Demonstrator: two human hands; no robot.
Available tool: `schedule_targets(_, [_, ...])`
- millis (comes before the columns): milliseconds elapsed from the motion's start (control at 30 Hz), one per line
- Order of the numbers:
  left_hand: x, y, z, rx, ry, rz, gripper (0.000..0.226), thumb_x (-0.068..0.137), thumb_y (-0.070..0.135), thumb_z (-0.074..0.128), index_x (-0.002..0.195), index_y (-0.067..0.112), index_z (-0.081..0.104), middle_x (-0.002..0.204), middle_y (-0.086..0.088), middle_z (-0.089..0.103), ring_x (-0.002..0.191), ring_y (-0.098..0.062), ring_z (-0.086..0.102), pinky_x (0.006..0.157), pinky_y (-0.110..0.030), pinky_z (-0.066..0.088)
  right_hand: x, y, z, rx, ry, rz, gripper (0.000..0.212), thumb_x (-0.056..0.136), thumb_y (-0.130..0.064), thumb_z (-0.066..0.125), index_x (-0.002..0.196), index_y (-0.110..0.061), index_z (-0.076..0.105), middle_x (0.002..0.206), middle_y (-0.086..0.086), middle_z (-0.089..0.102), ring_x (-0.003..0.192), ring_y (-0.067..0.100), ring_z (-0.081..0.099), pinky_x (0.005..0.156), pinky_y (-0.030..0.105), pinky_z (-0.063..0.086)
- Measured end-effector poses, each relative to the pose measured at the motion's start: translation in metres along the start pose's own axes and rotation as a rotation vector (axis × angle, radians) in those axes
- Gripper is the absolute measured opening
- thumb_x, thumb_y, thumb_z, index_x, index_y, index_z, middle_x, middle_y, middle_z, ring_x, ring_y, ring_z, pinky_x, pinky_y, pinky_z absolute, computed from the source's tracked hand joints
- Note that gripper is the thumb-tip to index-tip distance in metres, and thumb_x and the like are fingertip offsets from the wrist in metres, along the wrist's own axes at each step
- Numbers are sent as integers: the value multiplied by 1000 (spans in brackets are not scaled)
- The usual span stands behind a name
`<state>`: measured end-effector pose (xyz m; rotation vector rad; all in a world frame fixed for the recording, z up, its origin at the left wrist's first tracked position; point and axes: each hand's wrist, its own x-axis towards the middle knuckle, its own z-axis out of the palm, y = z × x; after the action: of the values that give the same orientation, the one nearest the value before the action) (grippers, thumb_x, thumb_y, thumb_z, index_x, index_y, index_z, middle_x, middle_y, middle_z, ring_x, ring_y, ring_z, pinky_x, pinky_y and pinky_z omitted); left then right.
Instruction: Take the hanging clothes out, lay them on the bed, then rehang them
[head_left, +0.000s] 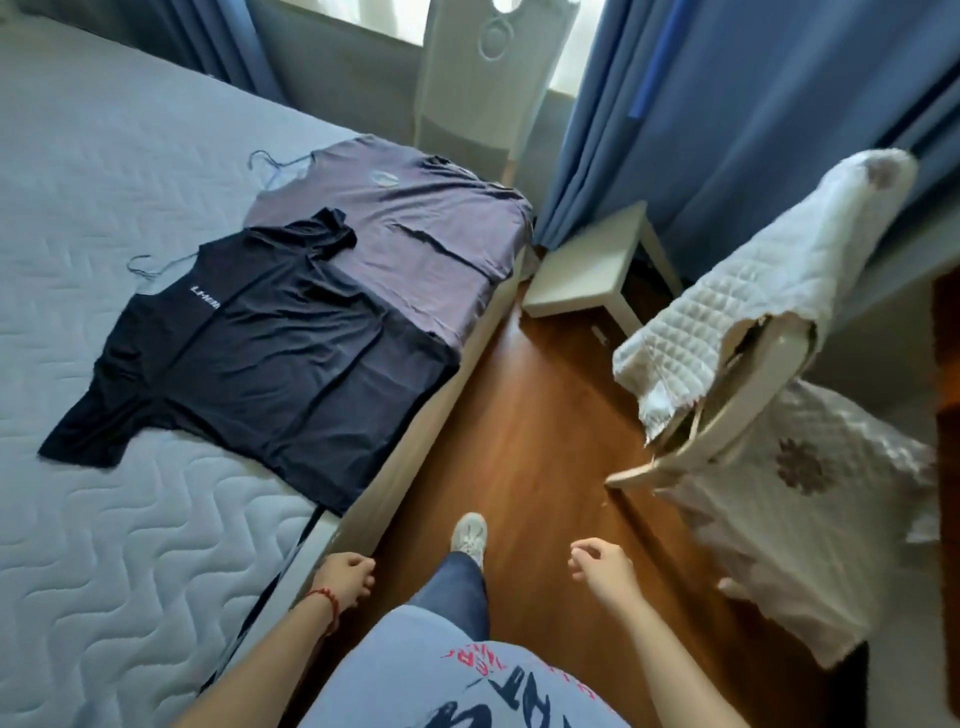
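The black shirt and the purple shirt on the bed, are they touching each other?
Touching. The head view shows the black shirt lying over the near edge of the purple shirt, its sleeve and side overlapping it with no mattress showing between them.

A black short-sleeved T-shirt (270, 358) with small white lettering on the chest is spread flat, front up, on the pale quilted mattress of the bed (104, 171), its hem reaching the bed's near edge. A thin wire hanger (156, 267) is seen protruding from its neckline, the hook resting on the mattress. Just beyond it, a greyish-purple short-sleeved T-shirt (415, 228) with a small round chest emblem is laid flat near the bed's corner, partly overlapped by the black one. A second thin wire hanger (278, 163) is lodged in its collar, hook pointing away from the shirt.
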<state>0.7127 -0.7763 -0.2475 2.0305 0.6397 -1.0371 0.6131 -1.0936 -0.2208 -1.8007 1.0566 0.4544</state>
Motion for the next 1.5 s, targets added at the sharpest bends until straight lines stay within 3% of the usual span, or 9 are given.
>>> schedule_targets(267, [64,177,-37,-62,57,31,27,86,12,53,60,12,57,57,-4,54,47,-16,46,39,-14,34,110,-138,-34,-28,-39,-51,27,87,-3,54,71,-24,60,67,1,64,63,17,61,54,9,46])
schedule_targets(400, [92,250,-45,-160,73,39,22,87,14,53,66,12,59,62,-4,57,50,-14,49,45,-19,35,166,-206,-46,-78,-89,-116,23,88,-8,54,74,-25,61,69,-3,65,65,17,63,53,7,44])
schedule_targets(500, [115,287,-50,-248,112,15,20,88,15,53,69,12,59,64,-4,59,51,-14,49,46,-19,36,220,-257,-49,-155,-154,-165,25,86,-9,56,71,-29,61,73,-1,67,75,23,66,73,26,53])
schedule_targets(567, [129,304,-54,-324,156,-15,20,89,15,53,70,11,59,66,-5,59,50,-14,49,46,-19,36,257,-293,-49,-198,-207,-212,27,85,-8,56,69,-29,61,71,0,67,77,25,66,77,34,54])
schedule_targets(867, [149,365,-67,-669,384,-200,16,89,15,53,77,9,62,73,-9,61,58,-17,52,52,-22,38,390,-489,-46,-428,-427,-435,16,86,-5,56,79,-15,65,62,-2,64,52,8,62,62,27,52])
schedule_targets(967, [159,380,-70,-733,410,-230,17,89,16,54,75,10,62,73,-9,62,59,-17,53,50,-20,38,418,-536,-24,-501,-450,-460,12,85,-6,56,79,-10,66,60,0,63,60,19,63,70,37,53])
schedule_targets(1100, [180,393,-78,-799,393,-284,14,89,15,53,78,10,60,72,-7,62,58,-16,53,46,-19,39,437,-580,14,-557,-506,-491,11,89,-5,53,86,-8,63,62,0,62,49,7,61,57,18,47])
schedule_targets(1267, [214,403,-128,-868,407,-305,12,91,14,50,85,9,59,69,-4,59,55,-13,51,39,-13,37,462,-611,60,-631,-548,-454,15,91,-9,54,96,-2,66,52,-8,63,50,10,61,66,33,49])
schedule_targets(1500, [267,417,-239,-849,515,-257,17,91,14,49,96,6,63,79,-9,62,64,-14,55,54,-21,41,487,-707,128,-664,-566,-501,16,89,-4,52,96,1,66,66,4,64,52,9,62,54,21,44])
